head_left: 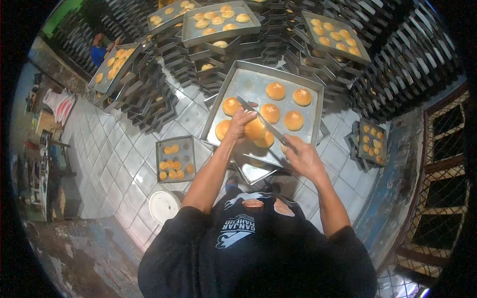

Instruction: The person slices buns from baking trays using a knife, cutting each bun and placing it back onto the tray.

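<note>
My left hand [239, 125] is closed around a golden-topped bun [254, 130] above a large metal tray [247, 82]. In my right hand [304, 158] is the handle of a long knife [266, 124]. Its blade slants up and left across the bun's upper side, with the tip near my left fingers. Whether the edge has cut into the bun, I cannot tell. Several glossy round buns, one of them a bun [275, 90] toward the far side, lie spread over the tray. More trays [252, 169] are stacked beneath it.
Tall stacks of metal trays stand ahead, topped by a tray [256, 22] of buns. On the tiled floor [121, 159] lie a smaller bun tray [190, 149] at left and another tray [361, 155] at right. A white bucket [165, 207] stands left. Another person [98, 52] is at the far left.
</note>
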Demonstrator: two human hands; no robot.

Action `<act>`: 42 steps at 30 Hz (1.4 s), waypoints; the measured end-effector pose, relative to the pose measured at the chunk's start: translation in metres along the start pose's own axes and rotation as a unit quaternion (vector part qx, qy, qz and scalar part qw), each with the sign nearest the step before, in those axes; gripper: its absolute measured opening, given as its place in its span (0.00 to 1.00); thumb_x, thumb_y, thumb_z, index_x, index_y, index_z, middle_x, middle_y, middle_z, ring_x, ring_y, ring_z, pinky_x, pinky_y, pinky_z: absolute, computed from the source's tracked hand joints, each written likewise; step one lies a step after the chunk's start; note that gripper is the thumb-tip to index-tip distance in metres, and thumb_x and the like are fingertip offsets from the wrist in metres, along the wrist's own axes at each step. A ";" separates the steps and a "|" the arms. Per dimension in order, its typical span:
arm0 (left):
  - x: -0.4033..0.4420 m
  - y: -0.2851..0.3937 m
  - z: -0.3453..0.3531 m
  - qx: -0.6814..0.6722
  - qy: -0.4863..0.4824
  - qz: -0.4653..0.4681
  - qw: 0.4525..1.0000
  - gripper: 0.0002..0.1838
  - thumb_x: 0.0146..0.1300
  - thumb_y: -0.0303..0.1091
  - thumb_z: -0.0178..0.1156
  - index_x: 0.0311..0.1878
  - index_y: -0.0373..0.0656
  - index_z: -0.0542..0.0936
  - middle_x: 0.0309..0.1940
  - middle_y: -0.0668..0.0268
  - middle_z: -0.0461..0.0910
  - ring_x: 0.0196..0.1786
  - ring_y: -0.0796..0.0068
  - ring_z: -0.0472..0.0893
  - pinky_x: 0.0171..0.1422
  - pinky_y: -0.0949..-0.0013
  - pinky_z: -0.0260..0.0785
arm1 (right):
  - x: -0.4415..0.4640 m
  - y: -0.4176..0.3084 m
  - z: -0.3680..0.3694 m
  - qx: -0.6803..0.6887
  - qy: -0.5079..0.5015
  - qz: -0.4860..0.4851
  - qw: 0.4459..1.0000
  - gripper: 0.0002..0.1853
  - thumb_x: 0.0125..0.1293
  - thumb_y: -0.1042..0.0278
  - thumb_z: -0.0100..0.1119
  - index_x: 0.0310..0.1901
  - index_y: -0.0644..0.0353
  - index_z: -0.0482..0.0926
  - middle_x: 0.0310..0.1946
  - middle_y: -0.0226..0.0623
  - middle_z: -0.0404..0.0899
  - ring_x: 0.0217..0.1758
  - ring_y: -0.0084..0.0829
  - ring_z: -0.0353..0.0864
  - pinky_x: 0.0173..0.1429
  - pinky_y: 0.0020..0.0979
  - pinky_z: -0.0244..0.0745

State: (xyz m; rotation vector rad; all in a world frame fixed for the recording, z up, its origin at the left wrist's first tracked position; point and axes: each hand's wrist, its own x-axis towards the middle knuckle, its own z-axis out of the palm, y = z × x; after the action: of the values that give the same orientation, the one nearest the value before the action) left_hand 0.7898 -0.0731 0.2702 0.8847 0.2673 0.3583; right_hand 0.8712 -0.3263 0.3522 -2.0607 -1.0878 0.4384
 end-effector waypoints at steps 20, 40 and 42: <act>0.021 -0.015 -0.028 -0.026 0.045 -0.010 0.999 0.32 0.63 0.34 0.71 0.69 0.41 0.71 0.48 0.61 0.79 0.49 0.67 0.83 0.52 0.59 0.83 | 0.005 0.011 -0.015 -0.032 -0.061 -0.007 0.998 0.24 0.69 0.62 0.58 0.66 0.58 0.79 0.44 0.62 0.85 0.51 0.60 0.85 0.57 0.48 0.80; 0.006 -0.025 -0.003 -0.034 0.167 0.023 0.985 0.20 0.69 0.39 0.70 0.59 0.43 0.76 0.48 0.66 0.77 0.51 0.72 0.81 0.56 0.61 0.78 | 0.031 0.000 0.012 0.003 -0.063 0.041 0.997 0.26 0.69 0.62 0.59 0.66 0.64 0.79 0.51 0.59 0.85 0.53 0.54 0.87 0.60 0.42 0.78; 0.007 -0.023 0.000 0.021 0.152 0.005 0.988 0.22 0.69 0.37 0.70 0.61 0.41 0.75 0.50 0.64 0.77 0.51 0.71 0.81 0.56 0.61 0.79 | 0.042 -0.005 0.009 0.019 -0.085 0.048 0.995 0.26 0.69 0.61 0.59 0.66 0.63 0.79 0.51 0.61 0.84 0.53 0.55 0.87 0.60 0.43 0.78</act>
State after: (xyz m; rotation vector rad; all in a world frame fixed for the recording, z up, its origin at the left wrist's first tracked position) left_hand 0.8007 -0.0841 0.2512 0.8709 0.5546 0.4992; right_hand 0.8871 -0.2864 0.3515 -2.0780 -1.0720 0.6873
